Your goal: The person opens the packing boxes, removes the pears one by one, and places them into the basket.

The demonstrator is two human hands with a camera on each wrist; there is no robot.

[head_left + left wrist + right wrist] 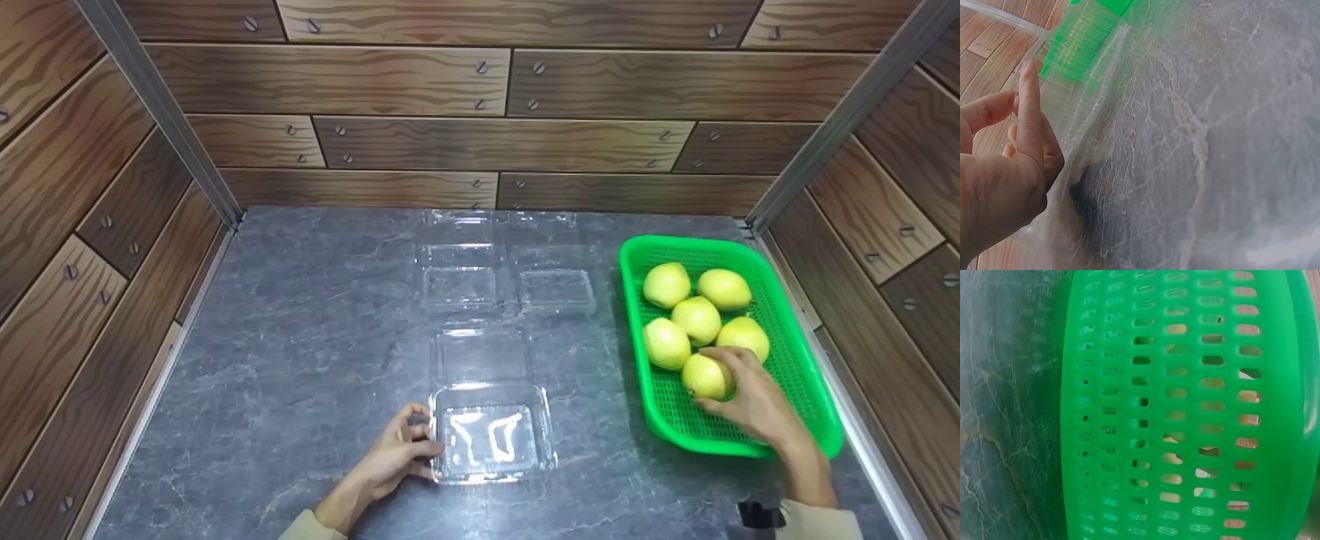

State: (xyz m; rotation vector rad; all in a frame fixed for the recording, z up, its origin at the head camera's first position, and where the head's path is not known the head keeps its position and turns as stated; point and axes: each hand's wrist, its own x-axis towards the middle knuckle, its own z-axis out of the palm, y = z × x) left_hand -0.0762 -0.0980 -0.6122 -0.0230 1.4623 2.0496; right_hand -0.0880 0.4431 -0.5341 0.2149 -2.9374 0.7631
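A clear plastic clamshell container (491, 435) lies with its lid raised or folded back, away from me, at the front middle of the table. My left hand (397, 450) pinches its left rim between thumb and fingers; the left wrist view shows this hand (1022, 135) at the transparent edge. Inside the green basket (652, 420) on the right, my right hand (761, 397) grips a yellow lemon (705, 376), thumb on the near side and fingers on the far side. Several other lemons (696, 320) lie beyond it. In the right wrist view the basket wall (1185, 394) hides that hand.
Two more clear containers stand behind, a left one (459, 285) and a right one (556, 287), their lids toward the back wall. Wood-patterned walls (412, 82) close in the grey marbled table (300, 360) at the back and both sides.
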